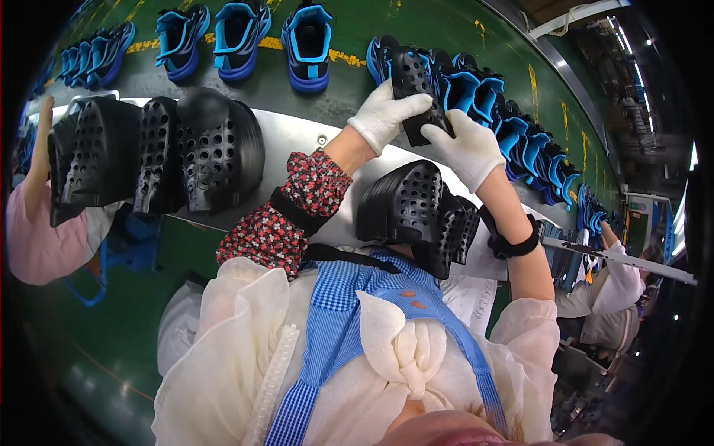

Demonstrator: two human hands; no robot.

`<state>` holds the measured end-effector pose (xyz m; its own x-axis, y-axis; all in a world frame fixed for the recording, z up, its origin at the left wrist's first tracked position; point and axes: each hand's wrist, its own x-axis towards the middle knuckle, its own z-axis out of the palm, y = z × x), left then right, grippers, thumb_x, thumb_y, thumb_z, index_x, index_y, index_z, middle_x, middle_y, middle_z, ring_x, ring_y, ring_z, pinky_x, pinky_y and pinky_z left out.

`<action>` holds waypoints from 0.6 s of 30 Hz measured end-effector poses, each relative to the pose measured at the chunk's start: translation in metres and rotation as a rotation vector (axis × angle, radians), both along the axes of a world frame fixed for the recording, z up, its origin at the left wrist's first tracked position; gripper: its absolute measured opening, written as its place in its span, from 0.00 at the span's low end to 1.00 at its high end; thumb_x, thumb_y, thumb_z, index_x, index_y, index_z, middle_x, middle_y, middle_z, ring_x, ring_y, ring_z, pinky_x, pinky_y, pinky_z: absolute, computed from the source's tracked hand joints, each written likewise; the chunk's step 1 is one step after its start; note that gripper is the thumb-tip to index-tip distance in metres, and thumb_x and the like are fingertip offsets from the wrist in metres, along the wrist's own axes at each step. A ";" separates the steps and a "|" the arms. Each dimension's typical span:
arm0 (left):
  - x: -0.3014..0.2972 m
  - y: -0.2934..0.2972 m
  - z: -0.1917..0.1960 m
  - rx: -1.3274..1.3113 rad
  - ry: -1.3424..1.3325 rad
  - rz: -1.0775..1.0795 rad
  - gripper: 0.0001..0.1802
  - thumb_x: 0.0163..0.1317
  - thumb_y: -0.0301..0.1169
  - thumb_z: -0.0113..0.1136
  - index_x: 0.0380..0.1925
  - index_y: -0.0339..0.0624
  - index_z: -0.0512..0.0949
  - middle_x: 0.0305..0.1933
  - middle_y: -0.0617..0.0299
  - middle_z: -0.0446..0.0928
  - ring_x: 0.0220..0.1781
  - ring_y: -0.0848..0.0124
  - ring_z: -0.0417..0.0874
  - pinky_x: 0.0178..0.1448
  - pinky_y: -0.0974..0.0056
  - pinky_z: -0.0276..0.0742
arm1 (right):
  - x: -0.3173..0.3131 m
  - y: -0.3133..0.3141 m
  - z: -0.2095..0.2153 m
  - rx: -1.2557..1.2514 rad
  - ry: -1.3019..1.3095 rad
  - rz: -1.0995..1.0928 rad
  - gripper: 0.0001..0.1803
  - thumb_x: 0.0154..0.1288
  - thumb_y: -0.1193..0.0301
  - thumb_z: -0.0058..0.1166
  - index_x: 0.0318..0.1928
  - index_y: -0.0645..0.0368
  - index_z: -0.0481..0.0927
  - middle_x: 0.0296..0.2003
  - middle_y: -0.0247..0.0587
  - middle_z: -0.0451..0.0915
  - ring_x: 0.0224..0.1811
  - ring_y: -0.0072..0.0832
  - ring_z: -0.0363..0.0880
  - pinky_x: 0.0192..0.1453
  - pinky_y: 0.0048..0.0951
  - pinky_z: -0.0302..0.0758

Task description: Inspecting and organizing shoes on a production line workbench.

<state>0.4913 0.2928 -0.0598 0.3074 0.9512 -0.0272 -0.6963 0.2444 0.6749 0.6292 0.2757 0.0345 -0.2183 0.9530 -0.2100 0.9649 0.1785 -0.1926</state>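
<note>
Both hands wear white knit gloves and meet on one black perforated shoe upper [416, 93], held on edge at about one o'clock from the picture's centre, above the green conveyor belt [446, 30]. The left hand [385, 113] closes its fingers over the upper's left flank, and the right hand [468, 149] clamps its lower right end, thumb on top. Just past the upper, toward two o'clock, a crowded row of blue-and-black shoes [513, 126] curves away along the belt. At twelve o'clock three more blue shoes [242, 33] stand well apart with openings up, beside yellow painted marks [342, 56] on the belt's surface. At nine to ten o'clock a stack of black perforated uppers [156, 152] leans on the grey metal ledge [297, 137]. Near centre, a smaller pile of black uppers [420, 212] sits against the person's blue checked apron [349, 297]. No labels or packages can be made out.
</note>
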 end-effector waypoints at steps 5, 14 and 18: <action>-0.011 0.003 -0.012 0.246 1.006 0.175 0.30 0.48 0.53 0.62 0.40 0.38 0.77 0.42 0.49 0.73 0.46 0.62 0.76 0.51 0.63 0.72 | 0.017 0.020 0.000 -0.049 0.258 -0.027 0.22 0.54 0.52 0.51 0.30 0.62 0.77 0.24 0.52 0.75 0.29 0.40 0.77 0.36 0.32 0.71; -0.002 0.026 -0.030 0.550 1.657 0.017 0.15 0.54 0.40 0.56 0.39 0.46 0.78 0.43 0.58 0.74 0.47 0.57 0.76 0.50 0.56 0.73 | -0.002 0.100 0.005 -0.174 -0.103 0.193 0.29 0.53 0.48 0.44 0.30 0.66 0.80 0.26 0.57 0.77 0.32 0.46 0.76 0.40 0.37 0.71; -0.004 0.039 -0.014 0.532 1.751 -0.194 0.15 0.55 0.40 0.54 0.40 0.46 0.79 0.45 0.56 0.76 0.46 0.57 0.78 0.49 0.56 0.74 | -0.033 0.121 -0.016 -0.119 -0.238 0.085 0.26 0.53 0.52 0.43 0.34 0.64 0.81 0.34 0.59 0.79 0.41 0.47 0.78 0.47 0.36 0.72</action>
<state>0.4869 0.3314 -0.0738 0.3544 0.9241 -0.1427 0.8145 -0.2301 0.5326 0.5961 0.3969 0.0185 -0.2275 0.8990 -0.3742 0.9680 0.2506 0.0137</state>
